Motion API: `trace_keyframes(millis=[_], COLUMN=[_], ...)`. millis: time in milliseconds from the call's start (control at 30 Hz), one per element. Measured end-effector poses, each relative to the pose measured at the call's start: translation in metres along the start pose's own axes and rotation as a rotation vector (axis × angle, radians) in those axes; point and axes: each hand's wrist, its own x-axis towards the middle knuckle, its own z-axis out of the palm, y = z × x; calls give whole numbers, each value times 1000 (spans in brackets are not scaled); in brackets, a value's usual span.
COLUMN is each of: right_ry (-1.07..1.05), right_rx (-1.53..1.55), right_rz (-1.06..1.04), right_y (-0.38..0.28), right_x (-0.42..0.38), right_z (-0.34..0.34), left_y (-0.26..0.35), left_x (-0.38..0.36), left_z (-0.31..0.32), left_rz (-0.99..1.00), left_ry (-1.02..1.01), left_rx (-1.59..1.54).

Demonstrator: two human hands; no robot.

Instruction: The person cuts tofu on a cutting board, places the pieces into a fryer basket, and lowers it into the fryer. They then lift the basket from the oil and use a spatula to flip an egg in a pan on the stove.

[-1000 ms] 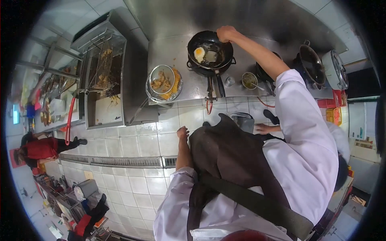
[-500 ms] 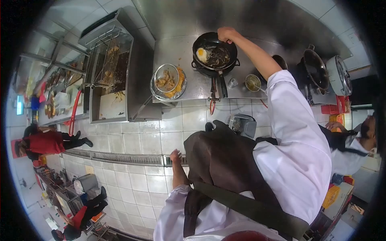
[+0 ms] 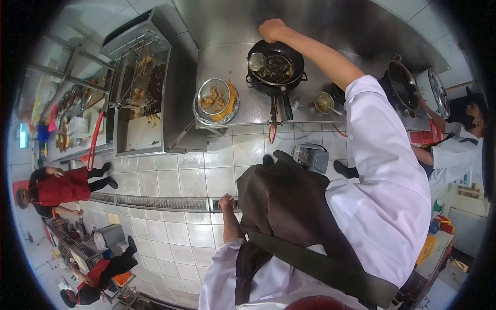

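My right hand [image 3: 272, 31] is closed above the far rim of a black wok [image 3: 294, 54]; what its fingers hold is hidden from this angle. In the wok, a pale greyish-white patch [image 3: 256, 62] shows at the left, beside dark oily residue. The wok sits on a burner at the steel counter, its dark handle [image 3: 285, 103] pointing towards me. My left hand [image 3: 226, 201] hangs low beside my dark apron [image 3: 279, 206], fingers loosely curled, with nothing visible in them.
Left of the wok, a strainer [image 3: 213, 96] with fried pieces rests over a foil-lined bowl [image 3: 232, 114]. A small pot [image 3: 324, 102] with a spoon stands right. A fryer [image 3: 142, 88] is at left. One co-worker [image 3: 460, 150] reaches in at right; another [image 3: 67, 185] stands far left.
My right hand has moved left and up over the wok. The egg's yellow yolk no longer shows; a pale patch is there. The co-worker at right has come closer to the pots.
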Motion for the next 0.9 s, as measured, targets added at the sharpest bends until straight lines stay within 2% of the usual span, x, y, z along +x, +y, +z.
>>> trace_keyframes(millis=[67,167,300,367,433,533,600,633,700,833,900], right_ry=[-8,-10,21,36,50,62,39,38,-33,45,77], right_rx=[-22,-24,28,50,77,213,451,450,771,887,956], right_rz=[16,57,141,171,201,257,379,383,511,593,639], right_y=[-5,-1,19,38,50,61,56,51,38,-2,-16], right_x=[6,-9,-26,-30,-42,-61,-75,-82,-95,-105,-112], right_z=[0,-10,4,26,50,81,102,112,132,198,197], left_y=[4,14,17,8,-14,-7,4,10,19,49,71], left_x=[-8,-9,-15,-2,25,11,-3,-6,-8,11,8], left_z=[2,5,5,1,-14,-17,-18,-17,-15,1,24], left_rz=[60,-53,35,60,174,121,63,53,31,-51,10], left_ry=[-37,-45,-95,-93,-128,-113,-109,-108,-109,-54,-20], left_rx=[10,101,116,99,83,154,217,244,282,144,171])
